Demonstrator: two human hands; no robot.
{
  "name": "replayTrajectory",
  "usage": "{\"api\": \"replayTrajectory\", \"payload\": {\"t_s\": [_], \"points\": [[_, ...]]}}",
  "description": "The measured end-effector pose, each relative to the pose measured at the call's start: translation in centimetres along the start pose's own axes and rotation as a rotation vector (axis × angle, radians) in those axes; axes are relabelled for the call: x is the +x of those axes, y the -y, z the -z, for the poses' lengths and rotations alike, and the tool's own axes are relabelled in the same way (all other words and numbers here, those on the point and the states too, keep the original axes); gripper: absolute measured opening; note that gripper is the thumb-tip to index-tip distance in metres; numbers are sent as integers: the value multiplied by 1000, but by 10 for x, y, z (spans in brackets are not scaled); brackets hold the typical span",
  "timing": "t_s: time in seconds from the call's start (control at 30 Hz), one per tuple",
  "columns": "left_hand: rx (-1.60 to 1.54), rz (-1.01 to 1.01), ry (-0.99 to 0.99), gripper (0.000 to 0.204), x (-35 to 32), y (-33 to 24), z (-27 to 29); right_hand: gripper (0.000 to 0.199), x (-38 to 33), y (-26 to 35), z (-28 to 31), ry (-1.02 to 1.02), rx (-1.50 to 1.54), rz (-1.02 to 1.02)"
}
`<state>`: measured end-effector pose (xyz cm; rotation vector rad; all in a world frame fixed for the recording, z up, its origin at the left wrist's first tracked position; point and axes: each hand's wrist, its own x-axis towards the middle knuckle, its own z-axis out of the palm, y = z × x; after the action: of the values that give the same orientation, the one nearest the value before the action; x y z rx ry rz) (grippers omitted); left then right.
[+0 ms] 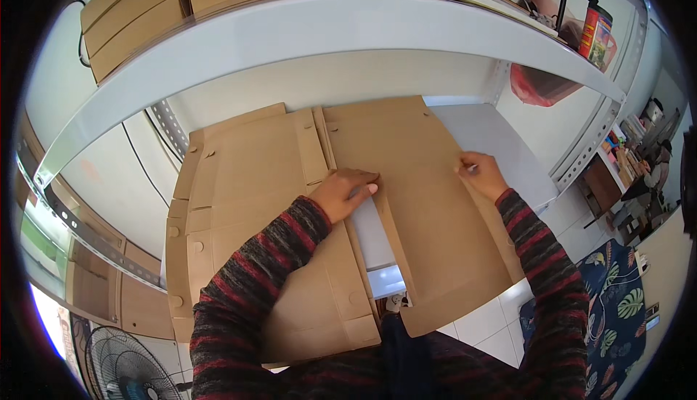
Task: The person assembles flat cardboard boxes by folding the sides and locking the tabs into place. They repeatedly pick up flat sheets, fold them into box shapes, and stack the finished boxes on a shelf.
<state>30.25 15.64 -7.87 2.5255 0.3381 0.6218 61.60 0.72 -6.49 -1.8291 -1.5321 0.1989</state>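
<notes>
The flat die-cut sheets [406,182] are plain brown cardboard, matt and slightly fibrous, and the stacked pieces [138,15] on the top shelf look the same. The shelf [479,135] under them is smooth white board with a soft sheen, held by perforated grey metal uprights [592,146]. The sleeves [254,284] are a fuzzy knitted wool in red and dark stripes, and the floor tiles [486,327] below are glossy white.

A white metal shelf unit [348,30] spans the view, its upper board stacked with flat cardboard [138,8]. White tiles [486,327] cover the floor. A fan [120,371] stands lower left.
</notes>
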Motion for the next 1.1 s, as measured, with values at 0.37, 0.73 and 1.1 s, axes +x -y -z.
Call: {"api": "replayTrajectory", "payload": {"t_s": [0.37, 0.73, 1.1], "points": [[223, 52, 170, 55, -5, -8, -4, 23, -19, 25, -23, -115, -589, 317], [-190, -121, 147, 59, -2, -11, -7, 35, 8, -82, 35, 154, -74, -214], [476, 218, -323, 35, 3, -8, 5, 62, 64, -81, 18, 17, -175, -258]]}}
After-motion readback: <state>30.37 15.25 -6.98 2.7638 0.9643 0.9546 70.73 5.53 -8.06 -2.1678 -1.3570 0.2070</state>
